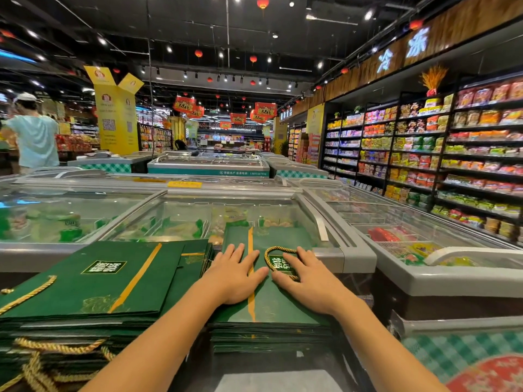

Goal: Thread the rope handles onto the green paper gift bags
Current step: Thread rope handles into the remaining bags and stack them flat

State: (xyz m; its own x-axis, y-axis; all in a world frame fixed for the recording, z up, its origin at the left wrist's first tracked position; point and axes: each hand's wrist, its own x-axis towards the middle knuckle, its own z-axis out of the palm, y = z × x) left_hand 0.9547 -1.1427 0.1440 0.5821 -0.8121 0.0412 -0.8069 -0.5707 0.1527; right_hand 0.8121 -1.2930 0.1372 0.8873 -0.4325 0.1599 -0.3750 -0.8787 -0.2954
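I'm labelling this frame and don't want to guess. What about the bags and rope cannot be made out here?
Head view only.
1. Rope ends: hidden under the right hand; threaded or loose, cannot tell.
2. Handle holes in the top bag: not seen, maybe under the left hand.
3. Left stack: cut by the left and bottom edges; bag count unknown.
4. Label print: too small, partly under fingers.

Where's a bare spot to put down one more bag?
Bare: the glass freezer lid behind the left stack, up to its grey far frame. Crowded: the right stack, with the left hand, right hand and a rope handle on top.
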